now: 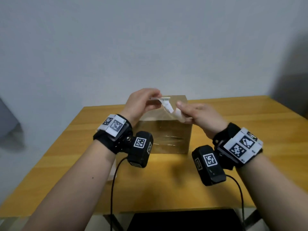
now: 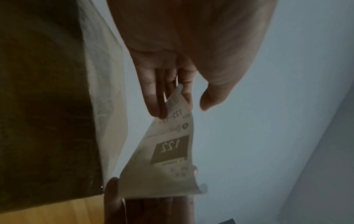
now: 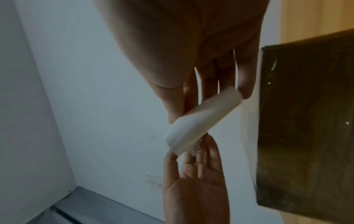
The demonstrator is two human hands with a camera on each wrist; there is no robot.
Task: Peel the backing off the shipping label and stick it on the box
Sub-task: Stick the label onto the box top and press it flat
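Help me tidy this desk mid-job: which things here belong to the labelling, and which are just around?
In the job:
shipping label, pinched by left hand and right hand
cardboard box

Just around:
wooden table
black object at the table's near edge

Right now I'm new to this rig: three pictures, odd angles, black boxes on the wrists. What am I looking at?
No robot: a person working bare-handed, wearing three cameras. The big picture comes from a head camera looking down at both arms. The black boxes strapped to the wrists are the other two cameras, each looking along its hand at the fingers; the checkered squares on them look like tracking markers.

On the wooden table stands a brown box wrapped in shiny tape. Above it, the left hand and right hand each pinch an end of a white shipping label. The left wrist view shows its printed side, reading "122"; the right wrist view shows its curled blank side. Whether the backing has started to separate, I cannot tell.
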